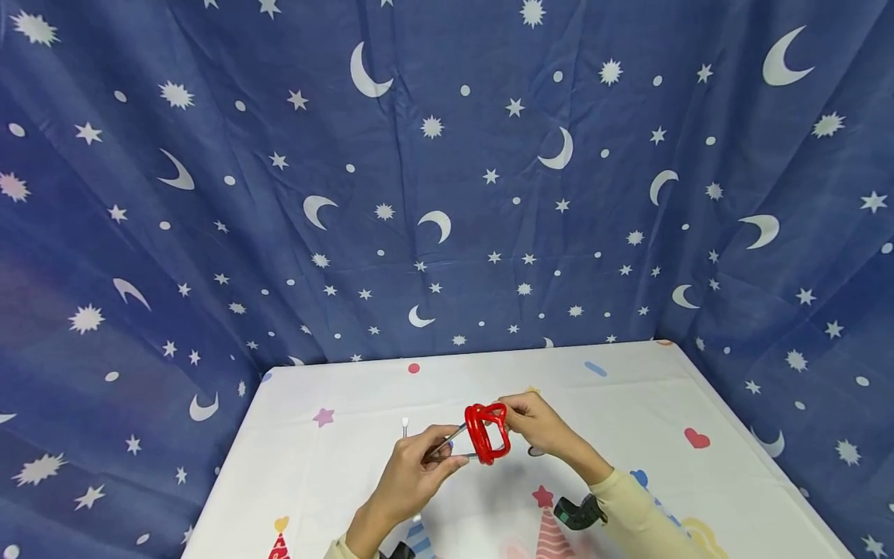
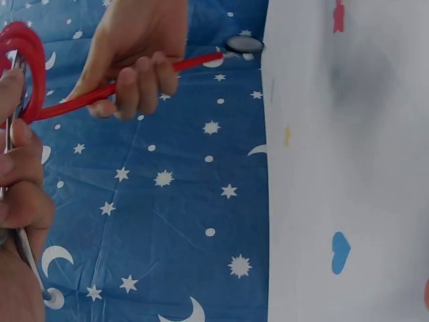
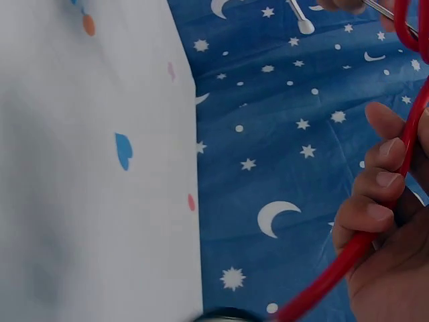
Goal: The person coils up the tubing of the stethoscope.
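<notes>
A stethoscope with red tubing (image 1: pixel 476 436) is held up above the table, its tubing looped in coils around the metal ear tubes. My left hand (image 1: pixel 415 473) grips the ear tubes, and a white ear tip (image 1: pixel 405 421) sticks out past its fingers. On the other side, my right hand (image 1: pixel 541 423) holds the free length of tubing. In the left wrist view, that tubing (image 2: pixel 74 102) runs from the coil through the right hand's curled fingers. The round chest piece (image 2: pixel 244 44) dangles beyond them. The right wrist view shows the tubing (image 3: pixel 322 282) across the palm.
Under the hands lies a white tablecloth (image 1: pixel 335 466) printed with coloured hearts, stars and party hats. A dark blue curtain (image 1: pixel 447 295) with moons and stars hangs behind and at both sides. A black strapped device (image 1: pixel 578 512) sits at the right wrist.
</notes>
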{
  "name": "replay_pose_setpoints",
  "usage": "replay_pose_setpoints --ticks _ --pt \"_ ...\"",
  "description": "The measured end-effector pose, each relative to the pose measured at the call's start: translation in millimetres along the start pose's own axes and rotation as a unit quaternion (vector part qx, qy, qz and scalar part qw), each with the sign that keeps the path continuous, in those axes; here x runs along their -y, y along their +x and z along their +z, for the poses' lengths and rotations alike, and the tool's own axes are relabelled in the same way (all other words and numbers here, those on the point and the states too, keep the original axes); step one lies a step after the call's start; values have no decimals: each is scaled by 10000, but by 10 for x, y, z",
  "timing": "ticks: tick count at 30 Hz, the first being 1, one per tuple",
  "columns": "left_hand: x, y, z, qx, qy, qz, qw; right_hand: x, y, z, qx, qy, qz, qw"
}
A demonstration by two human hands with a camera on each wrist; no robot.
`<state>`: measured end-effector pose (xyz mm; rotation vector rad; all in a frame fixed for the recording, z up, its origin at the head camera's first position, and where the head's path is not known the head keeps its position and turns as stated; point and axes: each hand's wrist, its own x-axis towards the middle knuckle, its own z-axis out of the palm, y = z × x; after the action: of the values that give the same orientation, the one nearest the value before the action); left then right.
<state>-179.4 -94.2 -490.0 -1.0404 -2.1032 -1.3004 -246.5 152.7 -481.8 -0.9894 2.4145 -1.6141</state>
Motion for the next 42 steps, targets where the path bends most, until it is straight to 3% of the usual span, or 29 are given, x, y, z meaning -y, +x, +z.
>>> replay_pose_setpoints --ticks 6,15,21,28,35,42 --pt "3 34 -25 -430 -28 -122 9990 -1 -63 53 -136 -46 147 9998" --pt "14 17 -5 -803 216 -608 9947 57 -101 133 -328 -241 -5 9992" --pt "59 17 -12 -934 296 -670 9929 88 -165 198 -465 -597 -125 9971" --pt "79 3 -68 -1344 579 -1095 9832 150 -246 304 -338 -625 -130 9974" --pt "108 -9 -61 -1455 693 -1115 9806 279 -299 395 -158 -771 -441 9959" --pt "188 -11 -55 -1613 892 -1118 9765 391 -347 392 -251 -608 -184 9977"
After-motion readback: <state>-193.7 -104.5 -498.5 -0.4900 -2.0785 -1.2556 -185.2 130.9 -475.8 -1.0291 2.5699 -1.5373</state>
